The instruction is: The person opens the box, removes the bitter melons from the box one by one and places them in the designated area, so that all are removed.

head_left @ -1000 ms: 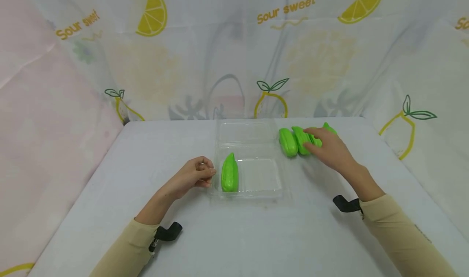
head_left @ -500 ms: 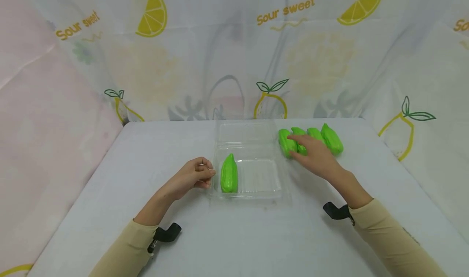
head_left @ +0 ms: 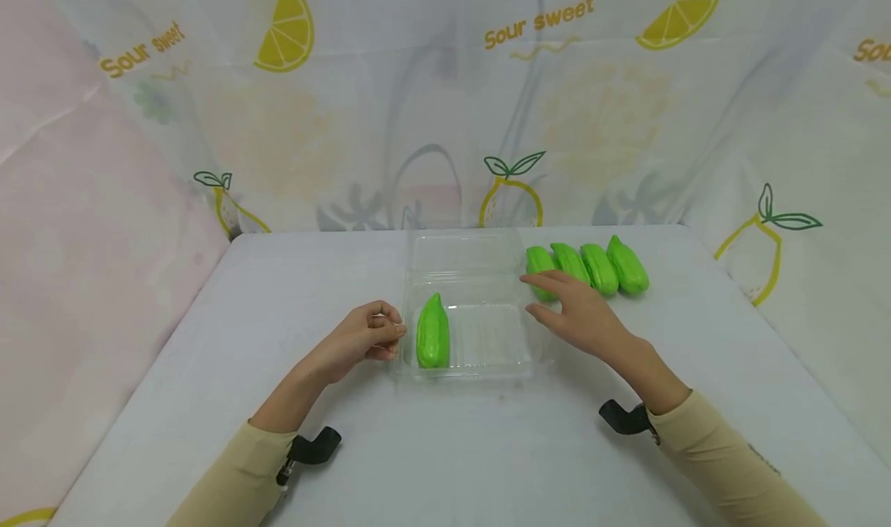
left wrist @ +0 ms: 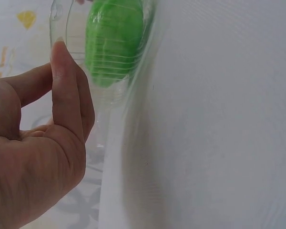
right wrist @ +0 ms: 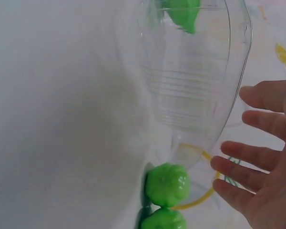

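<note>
A clear plastic clamshell box lies on the table with its lid folded back. In its left part rests one green, ridged, gourd-like vegetable, its narrow tip pointing away. My left hand pinches the box's left rim between thumb and fingers, as the left wrist view shows up close. Beside the right rim my right hand hovers with spread fingers and holds nothing. In the right wrist view its thumb is at the clear rim; whether it touches, I cannot tell.
Several more green vegetables lie side by side at the back right, the leftmost partly behind my right hand. A white cloth covers the table. A fruit-printed curtain closes off the back and sides.
My right hand has moved left and nearer, from over the row of green vegetables to the box's right edge. The left hand keeps its place at the left rim.
</note>
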Demonstrator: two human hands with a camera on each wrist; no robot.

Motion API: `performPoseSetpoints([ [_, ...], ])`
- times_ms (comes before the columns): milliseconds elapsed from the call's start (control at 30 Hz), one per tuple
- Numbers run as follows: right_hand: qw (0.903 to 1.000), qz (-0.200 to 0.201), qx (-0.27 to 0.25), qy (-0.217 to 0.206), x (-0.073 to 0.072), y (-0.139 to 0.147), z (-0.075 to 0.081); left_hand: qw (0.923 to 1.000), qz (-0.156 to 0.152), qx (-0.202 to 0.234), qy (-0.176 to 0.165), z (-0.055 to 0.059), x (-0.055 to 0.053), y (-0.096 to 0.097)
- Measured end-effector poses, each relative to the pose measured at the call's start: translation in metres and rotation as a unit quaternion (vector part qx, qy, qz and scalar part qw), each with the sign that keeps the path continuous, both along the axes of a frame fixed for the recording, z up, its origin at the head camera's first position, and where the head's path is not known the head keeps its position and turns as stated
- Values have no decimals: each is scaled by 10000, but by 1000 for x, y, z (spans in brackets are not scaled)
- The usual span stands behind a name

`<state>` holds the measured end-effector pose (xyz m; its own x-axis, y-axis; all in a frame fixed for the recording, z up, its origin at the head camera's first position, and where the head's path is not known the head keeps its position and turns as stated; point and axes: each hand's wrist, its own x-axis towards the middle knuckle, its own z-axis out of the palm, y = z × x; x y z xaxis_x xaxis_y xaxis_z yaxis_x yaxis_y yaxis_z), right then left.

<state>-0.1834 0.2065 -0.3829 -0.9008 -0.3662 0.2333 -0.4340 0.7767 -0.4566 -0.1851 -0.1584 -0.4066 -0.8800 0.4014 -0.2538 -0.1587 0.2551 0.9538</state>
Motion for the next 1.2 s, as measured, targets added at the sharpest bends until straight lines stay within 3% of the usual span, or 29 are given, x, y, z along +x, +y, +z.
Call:
performPoseSetpoints([
  [200, 9997, 191, 50, 137, 2, -13, 1, 10000, -15, 36, 39, 1, 0, 0],
  [500, 9994, 339, 91, -76, 1, -38, -2, 9999, 34, -84, 60, 2, -1, 2],
  [933, 9927, 703, 50, -975, -3, -80, -3, 9998, 64, -181, 44, 0, 1, 2],
  [1200, 9880, 813, -29, -1310, -7, -97, -12, 9998, 99, -183, 25, 2, 2, 1],
])
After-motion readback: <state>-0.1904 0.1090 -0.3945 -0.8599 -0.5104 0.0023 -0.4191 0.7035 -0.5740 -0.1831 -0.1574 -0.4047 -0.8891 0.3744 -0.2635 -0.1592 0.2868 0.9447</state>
